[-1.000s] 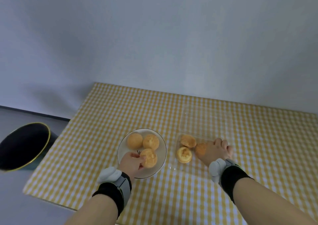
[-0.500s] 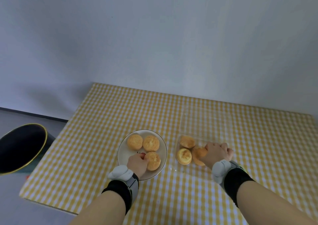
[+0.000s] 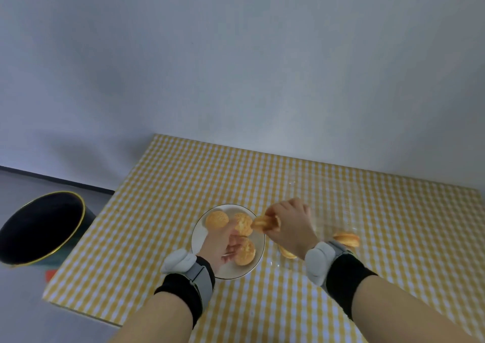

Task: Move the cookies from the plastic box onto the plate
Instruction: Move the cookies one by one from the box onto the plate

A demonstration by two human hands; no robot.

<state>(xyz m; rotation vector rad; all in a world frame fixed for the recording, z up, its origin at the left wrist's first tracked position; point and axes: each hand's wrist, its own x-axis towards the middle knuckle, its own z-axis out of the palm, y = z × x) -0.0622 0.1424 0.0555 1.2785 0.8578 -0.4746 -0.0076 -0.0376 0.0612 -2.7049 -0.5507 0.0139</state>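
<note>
A white plate sits near the table's front edge with three round golden cookies on it; one lies at the back left. My left hand rests over the plate's middle, fingers spread, touching the cookies. My right hand hovers at the plate's right rim, gripping a cookie held on edge. The clear plastic box stands right of the plate and is hard to make out. One cookie lies in it on the right, and another shows partly under my right wrist.
The table wears a yellow and white checked cloth. A dark bin with a gold rim stands on the floor left of the table. A grey wall runs behind the table's far edge.
My right hand lifted a cookie out of the box and carried it left to the plate's rim. My left hand slid further over the plate.
</note>
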